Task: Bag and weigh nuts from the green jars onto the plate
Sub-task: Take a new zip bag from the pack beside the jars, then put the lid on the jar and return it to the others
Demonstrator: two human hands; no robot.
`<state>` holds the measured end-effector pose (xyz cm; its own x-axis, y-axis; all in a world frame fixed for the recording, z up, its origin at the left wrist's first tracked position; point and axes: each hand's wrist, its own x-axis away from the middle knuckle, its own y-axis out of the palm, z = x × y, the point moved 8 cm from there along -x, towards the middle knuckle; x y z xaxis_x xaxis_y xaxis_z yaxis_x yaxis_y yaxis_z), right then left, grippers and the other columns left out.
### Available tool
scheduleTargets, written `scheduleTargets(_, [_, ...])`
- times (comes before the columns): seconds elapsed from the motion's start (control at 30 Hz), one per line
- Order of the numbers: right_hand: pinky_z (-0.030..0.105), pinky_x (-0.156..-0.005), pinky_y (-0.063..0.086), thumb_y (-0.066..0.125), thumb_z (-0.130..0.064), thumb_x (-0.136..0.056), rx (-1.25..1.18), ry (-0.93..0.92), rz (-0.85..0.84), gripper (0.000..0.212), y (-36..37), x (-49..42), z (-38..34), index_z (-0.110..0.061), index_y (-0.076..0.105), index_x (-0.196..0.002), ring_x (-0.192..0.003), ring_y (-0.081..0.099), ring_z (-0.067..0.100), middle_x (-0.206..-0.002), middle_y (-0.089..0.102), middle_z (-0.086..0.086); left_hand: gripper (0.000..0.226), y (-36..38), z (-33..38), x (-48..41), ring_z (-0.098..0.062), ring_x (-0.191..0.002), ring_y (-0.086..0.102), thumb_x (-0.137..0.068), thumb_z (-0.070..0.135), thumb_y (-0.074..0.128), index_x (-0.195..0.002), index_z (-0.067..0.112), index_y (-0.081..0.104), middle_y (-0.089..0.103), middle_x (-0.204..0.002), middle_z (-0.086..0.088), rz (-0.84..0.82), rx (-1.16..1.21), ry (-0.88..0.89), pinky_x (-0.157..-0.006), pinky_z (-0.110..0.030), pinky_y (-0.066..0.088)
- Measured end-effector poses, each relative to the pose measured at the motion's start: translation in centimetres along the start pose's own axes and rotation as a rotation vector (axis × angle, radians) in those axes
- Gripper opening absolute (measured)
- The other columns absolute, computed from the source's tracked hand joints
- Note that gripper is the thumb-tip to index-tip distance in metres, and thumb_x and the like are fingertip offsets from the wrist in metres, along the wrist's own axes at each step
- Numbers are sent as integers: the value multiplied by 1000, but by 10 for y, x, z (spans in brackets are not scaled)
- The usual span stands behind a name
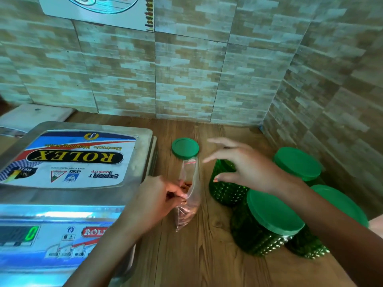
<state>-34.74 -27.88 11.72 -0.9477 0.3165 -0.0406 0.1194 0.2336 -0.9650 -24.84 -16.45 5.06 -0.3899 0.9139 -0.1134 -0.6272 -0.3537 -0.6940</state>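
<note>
My left hand (160, 196) pinches a clear zip bag (189, 195) with brown nuts in its lower part, held upright just right of the scale. My right hand (246, 166) hovers with spread fingers over an open green studded jar (224, 191), holding nothing. That jar's loose green lid (185, 148) lies flat on the wooden table (196, 255) behind the bag. Three more green jars stand closed to the right: one near (267, 222), one far (298, 163), one behind my right forearm (339, 204).
An electronic weighing scale fills the left, with a steel pan (143, 154) bearing a ROLEX sticker and a green display reading 0 (31, 233). Tiled walls (186, 79) close the back and right side. A white cloth-like item (35, 117) lies behind the scale.
</note>
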Motion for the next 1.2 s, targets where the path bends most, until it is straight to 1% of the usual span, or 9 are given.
scheduleTargets(0.1, [31, -116, 15, 71, -17, -79, 156, -200, -107, 43, 31, -5, -31, -35, 60, -117, -140, 22, 10, -153, 23, -10, 16, -5, -2, 20, -2, -93, 66, -75, 13, 76, -89, 20, 75, 70, -105, 6, -25, -20, -18, -87, -27, 52])
scheduleTargets(0.27, [33, -108, 35, 73, -16, -79, 160, -286, -74, 38, 49, -5, -49, -26, 63, -115, -131, 41, 16, -146, 40, -3, 23, -15, -3, 52, -7, -88, 69, -68, 7, 81, -82, 24, 76, 71, -95, 10, -7, 16, 21, -83, -27, 54])
scheduleTargets(0.37, [33, -96, 44, 69, -21, -81, 171, -245, -68, 20, 56, -3, -51, -23, 69, -101, -112, 54, 11, -125, 57, -6, 51, -22, -4, 67, 0, -79, 67, -66, 5, 81, -94, 44, 63, 67, -93, 22, 1, 28, 56, -73, -18, 52])
scheduleTargets(0.5, [36, -79, 50, 70, -19, -81, 44, -137, -28, 9, 58, 12, -47, -19, 72, -90, -88, 60, 10, -96, 64, -6, 17, -33, -17, 80, 3, -76, 63, -67, 7, 81, -79, 19, 76, 64, -88, 25, 88, -36, 27, -71, -12, 48])
scheduleTargets(0.6, [38, -75, 51, 72, -17, -79, -4, -60, 10, 7, 48, 31, -48, -17, 73, -86, -82, 62, 11, -88, 65, -5, 13, -40, -21, 79, 11, -61, 61, -71, 14, 78, -82, 21, 77, 71, -78, 15, 100, -49, 21, -68, -13, 51])
scheduleTargets(0.73, [31, -66, 51, 75, -11, -75, -16, 24, 177, 10, 28, 63, -56, -16, 74, -84, -76, 61, 11, -84, 65, -5, 13, -56, -4, 76, 8, -64, 62, -70, 14, 77, -81, 22, 76, 72, -75, 14, 164, -11, 141, -67, -5, 48])
scheduleTargets(0.83, [27, -70, 48, 72, -13, -79, 8, 121, 83, 12, 53, 80, -59, -16, 74, -90, -79, 60, 11, -86, 59, -9, 14, -40, -4, 74, 15, -55, 54, -72, 12, 77, -83, 21, 76, 72, -76, 10, 73, -94, 175, -68, -5, 48])
scheduleTargets(1.03, [7, -65, 36, 77, -4, -71, -45, 137, 228, 17, 63, 101, -61, -13, 73, -84, -70, 53, 0, -83, 52, -16, 14, -32, -12, 87, 11, -61, 56, -73, 12, 76, -86, 17, 75, 73, -81, 9, 70, -62, 176, -67, 1, 44])
scheduleTargets(1.2, [7, -70, 46, 74, -3, -73, -253, 104, 287, 22, 66, 102, -56, -19, 71, -88, -75, 60, -2, -82, 58, -17, 24, -28, -25, 92, 7, -71, 65, -76, 10, 73, -85, 32, 69, 69, -79, 20, 66, 118, 86, -70, -7, 49])
